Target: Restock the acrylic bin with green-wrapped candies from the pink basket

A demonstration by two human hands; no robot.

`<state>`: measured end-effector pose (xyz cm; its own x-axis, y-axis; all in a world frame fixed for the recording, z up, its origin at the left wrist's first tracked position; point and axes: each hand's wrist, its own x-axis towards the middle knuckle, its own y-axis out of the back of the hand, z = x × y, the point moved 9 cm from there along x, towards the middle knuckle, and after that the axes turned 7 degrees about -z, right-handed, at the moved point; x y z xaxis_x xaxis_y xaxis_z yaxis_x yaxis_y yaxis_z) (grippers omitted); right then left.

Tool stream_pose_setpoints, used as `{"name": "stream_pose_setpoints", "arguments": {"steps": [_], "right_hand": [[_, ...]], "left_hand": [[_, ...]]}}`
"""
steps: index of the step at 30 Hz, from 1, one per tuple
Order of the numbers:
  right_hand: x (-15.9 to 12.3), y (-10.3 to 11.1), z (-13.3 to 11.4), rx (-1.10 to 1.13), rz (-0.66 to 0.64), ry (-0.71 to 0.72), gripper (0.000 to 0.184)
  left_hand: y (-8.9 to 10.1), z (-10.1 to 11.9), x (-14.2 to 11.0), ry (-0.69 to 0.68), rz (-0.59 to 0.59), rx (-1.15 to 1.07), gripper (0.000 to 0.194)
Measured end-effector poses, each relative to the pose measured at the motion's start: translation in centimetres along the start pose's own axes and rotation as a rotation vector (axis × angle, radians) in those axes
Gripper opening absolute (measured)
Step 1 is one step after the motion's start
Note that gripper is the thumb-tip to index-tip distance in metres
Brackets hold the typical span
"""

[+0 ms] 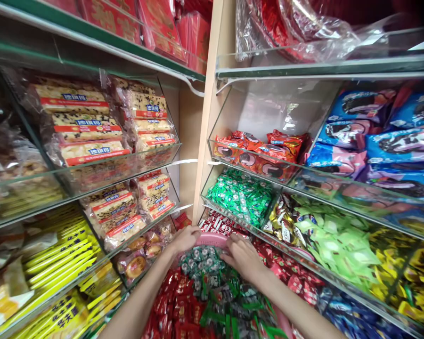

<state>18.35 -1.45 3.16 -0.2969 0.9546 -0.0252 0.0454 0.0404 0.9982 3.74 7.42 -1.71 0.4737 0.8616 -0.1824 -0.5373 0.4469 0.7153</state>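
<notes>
A pink basket (212, 239) full of small wrapped sweets is held in front of me at the bottom centre. Red wrappers (178, 301) fill its left side and green ones (205, 263) its middle. My left hand (185, 239) grips the basket's far rim on the left, fingers curled over it. My right hand (243, 256) lies on the far rim and the sweets on the right, fingers bent over the edge. The basket's near side is out of frame.
Clear-fronted sloping shelf bins surround me. Left bins hold nougat bars (88, 125) and yellow packs (60, 263). Right bins hold red packets (261, 148), loose green sweets (242, 193), blue biscuit packs (385, 141) and mixed sweets (342, 245). A wooden post (207, 113) divides them.
</notes>
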Motion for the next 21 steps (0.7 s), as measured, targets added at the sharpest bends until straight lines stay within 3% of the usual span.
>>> {"name": "stream_pose_setpoints", "arguments": {"steps": [10, 14, 21], "right_hand": [[-2.5, 3.0, -0.5, 0.213, -0.025, 0.123, 0.018], [-2.9, 4.7, -0.7, 0.243, -0.013, 0.158, 0.019], [-0.7, 11.7, 0.7, 0.133, 0.108, 0.138, 0.026]], "left_hand": [[-1.1, 0.0, 0.9, 0.025, 0.014, -0.016, 0.03], [-1.9, -0.9, 1.0, 0.048, 0.014, -0.006, 0.029], [-2.0, -1.6, 1.7, 0.037, 0.004, -0.032, 0.029]]}}
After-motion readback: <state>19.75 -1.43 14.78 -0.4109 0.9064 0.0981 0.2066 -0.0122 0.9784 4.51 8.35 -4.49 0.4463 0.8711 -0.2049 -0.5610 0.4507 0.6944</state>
